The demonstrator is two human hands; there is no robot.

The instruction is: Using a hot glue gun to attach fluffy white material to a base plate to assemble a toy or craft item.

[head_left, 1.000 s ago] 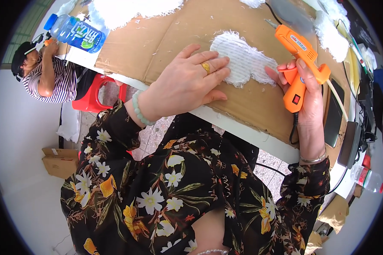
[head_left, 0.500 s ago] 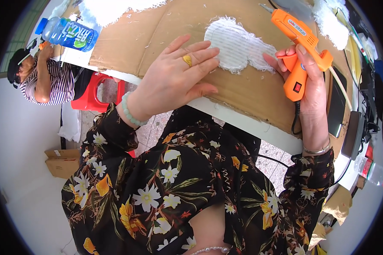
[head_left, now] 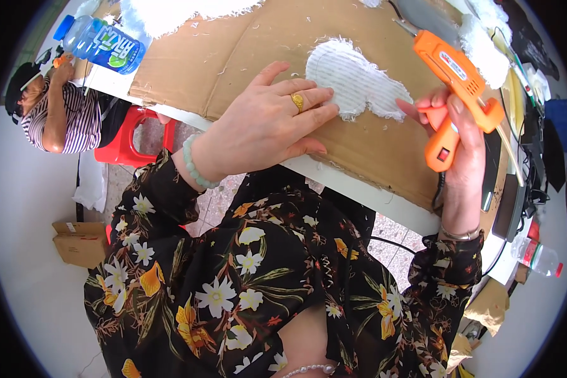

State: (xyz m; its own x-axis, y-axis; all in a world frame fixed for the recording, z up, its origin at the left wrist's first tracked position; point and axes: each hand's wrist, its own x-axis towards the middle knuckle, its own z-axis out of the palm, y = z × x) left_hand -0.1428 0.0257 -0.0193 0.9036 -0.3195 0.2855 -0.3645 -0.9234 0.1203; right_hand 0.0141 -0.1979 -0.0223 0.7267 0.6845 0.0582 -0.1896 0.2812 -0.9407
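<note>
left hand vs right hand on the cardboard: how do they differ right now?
The left hand lies flat, palm down, fingers spread on the cardboard sheet, fingertips at the edge of the white fuzzy patch; the right hand is closed around the orange glue gun. The left hand wears a gold ring and a pale bead bracelet; the right hand wears a thin bangle. Both come out of dark floral sleeves.

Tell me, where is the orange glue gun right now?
In the head view, the orange glue gun is at the upper right, held in the right hand, just right of the white fuzzy patch on the cardboard sheet.
</note>
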